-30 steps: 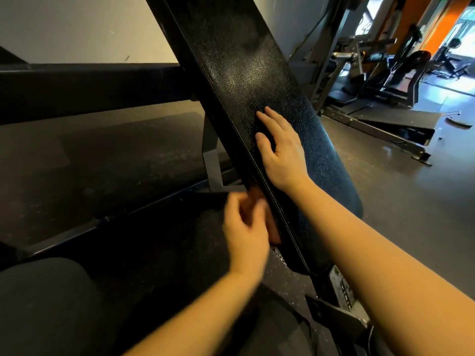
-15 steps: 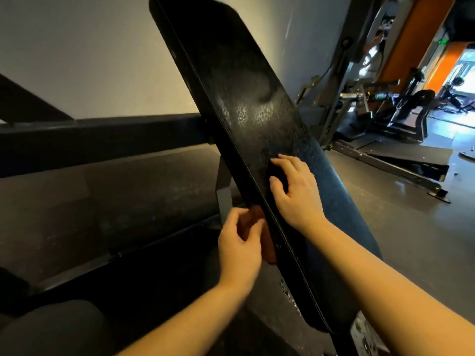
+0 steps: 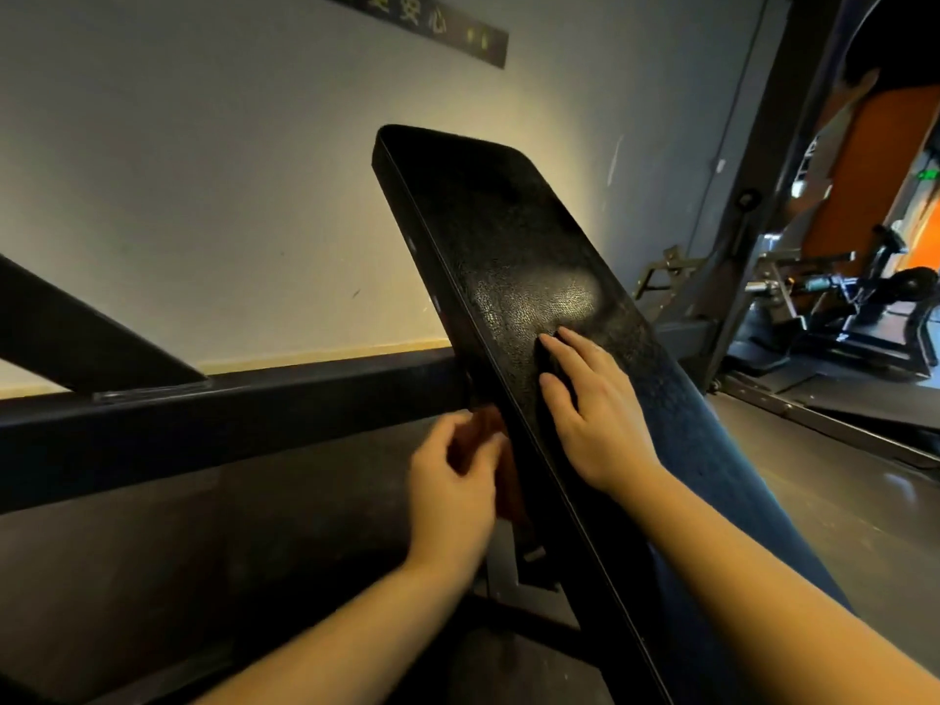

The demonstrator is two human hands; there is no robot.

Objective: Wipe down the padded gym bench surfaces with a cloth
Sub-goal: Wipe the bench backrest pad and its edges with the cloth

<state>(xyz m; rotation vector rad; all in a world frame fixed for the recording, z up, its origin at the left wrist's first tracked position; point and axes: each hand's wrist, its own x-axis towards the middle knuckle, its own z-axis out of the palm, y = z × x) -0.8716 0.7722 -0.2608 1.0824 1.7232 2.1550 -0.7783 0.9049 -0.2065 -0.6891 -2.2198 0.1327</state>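
A long black padded bench back (image 3: 513,256) rises at a steep tilt through the middle of the head view. My right hand (image 3: 590,414) lies flat on its textured face with fingers straight. My left hand (image 3: 452,480) is at the pad's left side edge and holds an orange-brown cloth (image 3: 496,450) against that edge with curled fingers and thumb. Most of the cloth is hidden behind my hand and the pad.
A dark steel frame beam (image 3: 229,414) runs across behind the bench, with a diagonal brace (image 3: 76,333) at the left. A pale wall (image 3: 203,170) stands behind. Other gym machines (image 3: 839,307) and an orange pillar (image 3: 875,160) fill the right background. Grey floor (image 3: 824,480) lies to the right.
My view has tilted up, so the pad's top end and the wall sign now show. Both hands have slid higher along the pad, the left one keeping the cloth on the side edge.
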